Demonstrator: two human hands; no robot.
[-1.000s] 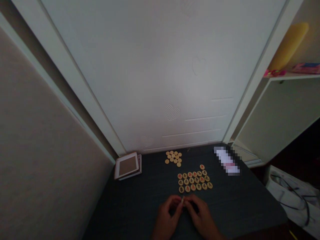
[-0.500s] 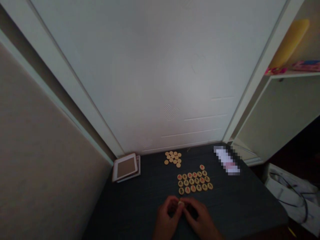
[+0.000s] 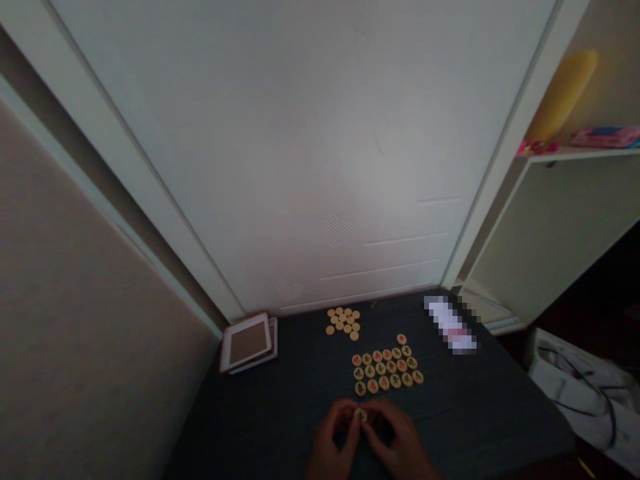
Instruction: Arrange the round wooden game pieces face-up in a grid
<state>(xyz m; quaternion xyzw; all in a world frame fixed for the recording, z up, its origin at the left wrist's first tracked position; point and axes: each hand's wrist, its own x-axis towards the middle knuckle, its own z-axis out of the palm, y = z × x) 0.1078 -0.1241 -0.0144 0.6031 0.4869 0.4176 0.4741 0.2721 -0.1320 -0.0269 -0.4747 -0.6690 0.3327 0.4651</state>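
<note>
My left hand (image 3: 334, 443) and my right hand (image 3: 397, 443) meet at the near edge of the dark table (image 3: 280, 413). Together their fingertips pinch one small round wooden game piece (image 3: 361, 415). Just beyond the hands, several marked round pieces (image 3: 386, 368) lie face up in neat rows, with one piece (image 3: 401, 339) apart behind them. Farther back sits a loose cluster of plain, unmarked pieces (image 3: 343, 322).
A white-framed box with a brown inside (image 3: 247, 342) lies at the table's back left corner. A blurred white object (image 3: 450, 325) lies at the back right. A white panel (image 3: 310, 153) rises behind the table. White shelving (image 3: 560, 220) and cables (image 3: 585, 393) stand to the right.
Both hands have stayed together near the front edge, turning the small piece between the fingertips. The view has tilted slightly, so everything sits a little lower in the picture.
</note>
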